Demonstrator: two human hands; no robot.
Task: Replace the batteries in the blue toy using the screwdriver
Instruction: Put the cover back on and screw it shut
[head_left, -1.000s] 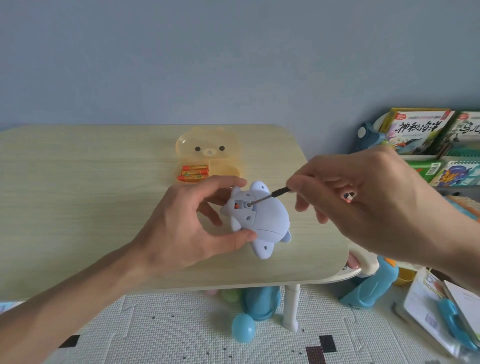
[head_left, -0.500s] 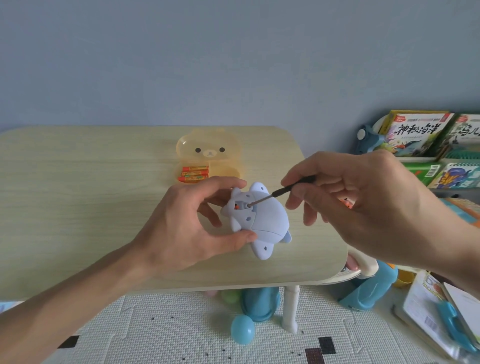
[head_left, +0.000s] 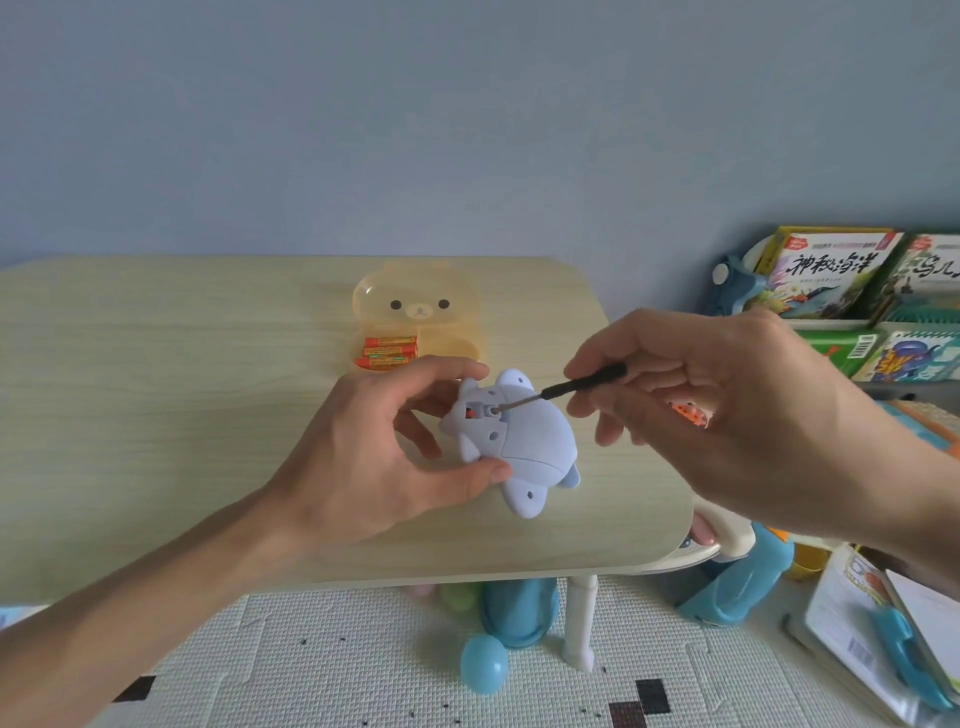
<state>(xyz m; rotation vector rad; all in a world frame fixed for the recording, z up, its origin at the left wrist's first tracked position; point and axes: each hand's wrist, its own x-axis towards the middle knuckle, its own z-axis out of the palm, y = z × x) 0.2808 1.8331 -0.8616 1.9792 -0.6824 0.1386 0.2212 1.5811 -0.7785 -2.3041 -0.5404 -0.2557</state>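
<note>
The pale blue toy (head_left: 524, 441) lies belly-up just above the wooden table (head_left: 156, 415), pinched between thumb and fingers of my left hand (head_left: 384, 457). An orange battery end shows in its open compartment. My right hand (head_left: 727, 415) grips a thin black screwdriver (head_left: 576, 385), whose metal tip rests in the screw hole beside that compartment. Orange batteries (head_left: 387, 352) lie in a yellow bear-shaped case (head_left: 415, 312) behind the toy.
The table's right edge is close under my right hand. Picture books (head_left: 841, 280) stand in a rack at the right. Blue toys (head_left: 519, 608) and a blue ball (head_left: 484, 670) sit on the foam floor mat below the table.
My right hand has shifted its fingers back along the screwdriver, so more of the black handle shows. The tip stays in the toy; my left hand holds still.
</note>
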